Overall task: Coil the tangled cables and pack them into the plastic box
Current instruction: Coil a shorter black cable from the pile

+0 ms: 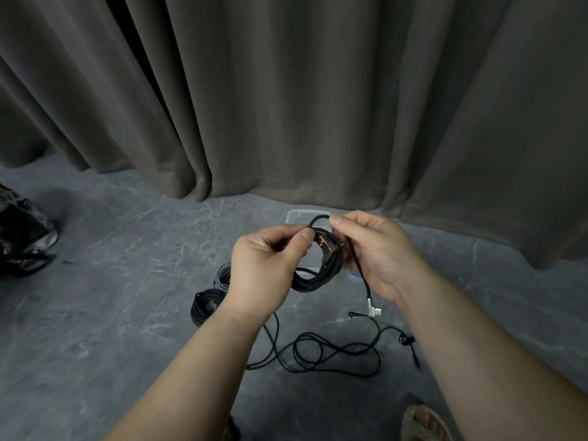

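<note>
Black coiled cable (315,275), label illegible

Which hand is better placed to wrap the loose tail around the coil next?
Right. The right hand already pinches the free tail, while the left hand grips the coil, steadying it.

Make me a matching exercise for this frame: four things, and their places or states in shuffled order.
Things:
1. coiled black cable
2. silver angled plug
3. plastic box
4. loose black cable

States:
A. sprawled uncoiled on the floor
B. dangling below the right hand
C. on the floor behind both hands
D. gripped by the left hand

Pairs: 1-D, 2-B, 3-C, 4-A
</note>
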